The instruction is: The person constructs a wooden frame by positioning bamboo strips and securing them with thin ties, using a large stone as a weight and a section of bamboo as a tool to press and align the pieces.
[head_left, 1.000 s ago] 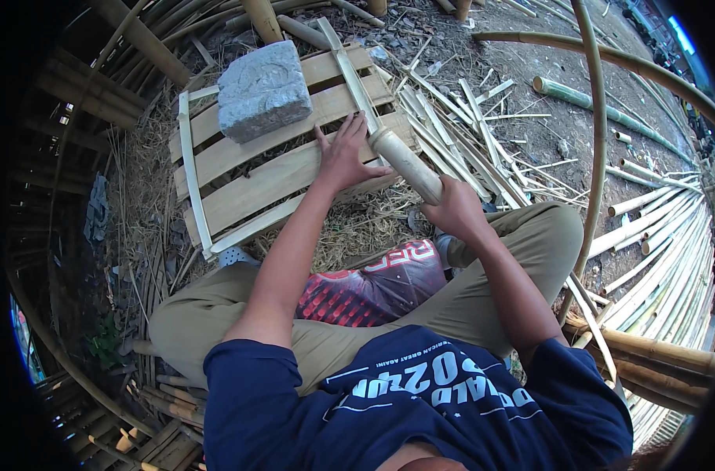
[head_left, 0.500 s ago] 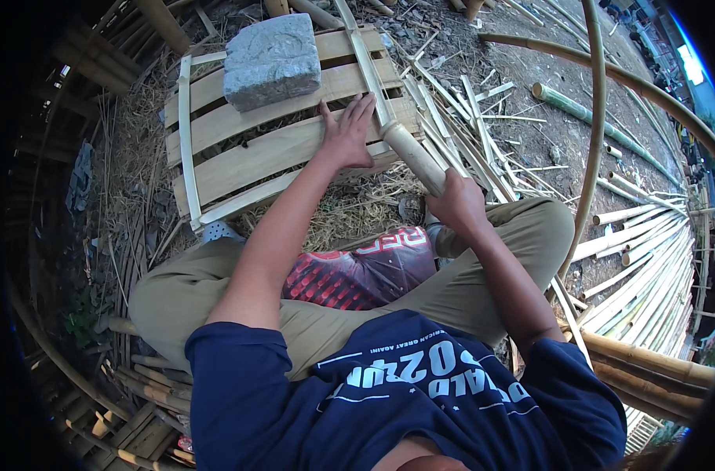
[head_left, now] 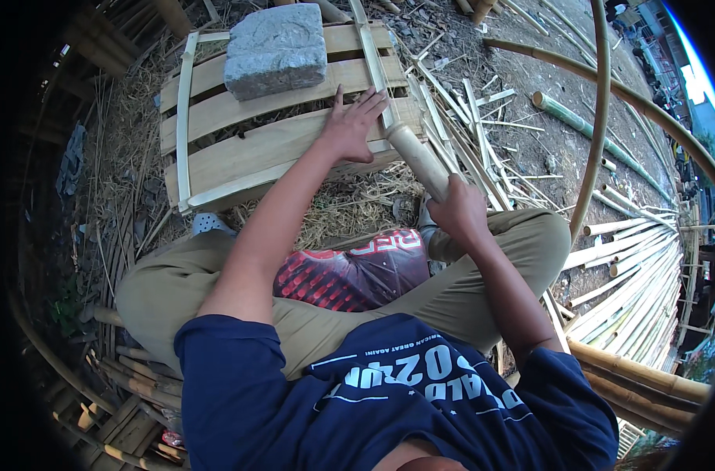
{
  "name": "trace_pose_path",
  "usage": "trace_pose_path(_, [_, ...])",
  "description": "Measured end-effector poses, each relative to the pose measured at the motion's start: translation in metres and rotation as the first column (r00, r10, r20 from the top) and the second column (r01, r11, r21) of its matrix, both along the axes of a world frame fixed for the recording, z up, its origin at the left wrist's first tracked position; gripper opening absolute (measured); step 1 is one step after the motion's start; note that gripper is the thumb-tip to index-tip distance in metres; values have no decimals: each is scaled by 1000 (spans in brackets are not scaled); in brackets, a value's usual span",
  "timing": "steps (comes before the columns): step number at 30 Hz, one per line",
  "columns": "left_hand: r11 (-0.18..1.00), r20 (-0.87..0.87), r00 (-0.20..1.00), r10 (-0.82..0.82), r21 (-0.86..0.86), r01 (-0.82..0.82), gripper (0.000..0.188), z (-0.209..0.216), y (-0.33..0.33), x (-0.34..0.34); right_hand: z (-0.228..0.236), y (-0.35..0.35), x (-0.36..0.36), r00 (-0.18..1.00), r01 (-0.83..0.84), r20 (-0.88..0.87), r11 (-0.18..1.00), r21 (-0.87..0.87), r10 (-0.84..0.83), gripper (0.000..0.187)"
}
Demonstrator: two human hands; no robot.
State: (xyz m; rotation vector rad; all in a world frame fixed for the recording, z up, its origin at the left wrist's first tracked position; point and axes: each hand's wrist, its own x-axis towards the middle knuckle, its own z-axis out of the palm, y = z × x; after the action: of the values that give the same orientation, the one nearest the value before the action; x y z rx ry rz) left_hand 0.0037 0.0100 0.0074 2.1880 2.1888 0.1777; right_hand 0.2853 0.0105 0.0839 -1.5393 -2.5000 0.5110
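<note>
My left hand (head_left: 353, 127) lies with fingers spread on a panel of pale bamboo slats (head_left: 240, 159), its fingertips against the narrow cross strip (head_left: 371, 63) at the panel's right side. In my right hand (head_left: 459, 210) is a short, thick bamboo piece (head_left: 417, 159), gripped at its near end. Its far end is by the panel's near right corner, close to the end of that strip; I cannot tell whether they touch. A rough grey stone block (head_left: 274, 53) rests on the far part of the slats. A second cross strip (head_left: 185, 118) runs along the left side.
Split bamboo offcuts (head_left: 471, 129) litter the ground right of the panel. A green bamboo pole (head_left: 585, 128) lies beyond them, and a bundle of bamboo lengths (head_left: 632, 290) is at the right. A curved bamboo pole (head_left: 598, 118) rises near my right knee. Patterned cloth (head_left: 353, 275) lies between my legs.
The view has shifted slightly. My left hand's fingers have spread a little, staying on the slats. The bamboo piece's far end has moved slightly right of the strip, still in my right hand.
</note>
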Motion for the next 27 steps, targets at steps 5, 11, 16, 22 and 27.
trace_pose_path(5, [1000, -7, 1000, 13, -26, -13, 126, -3, -5, -5, 33, -19, -17, 974, -14, -226, 999, 30, 20, 44])
trace_pose_path(11, [999, -27, 999, 17, 28, -16, 129, -4, 0, 5, 2, -5, -14, 999, -12, 36, 1000, 8, 12, 38])
trace_pose_path(16, [998, -50, 997, 58, -19, -59, 129, 0, -2, 5, 22, -34, -23, 939, 69, -340, 997, 41, -51, 38])
trace_pose_path(22, [998, 1, 998, 63, -23, -63, 130, 2, -9, 1, 45, -50, -26, 938, 64, -334, 994, -91, -91, 42])
trace_pose_path(27, [999, -22, 999, 30, 16, -29, 128, 1, 0, 10, -14, -31, -10, 995, -18, 102, 1000, -14, 19, 37])
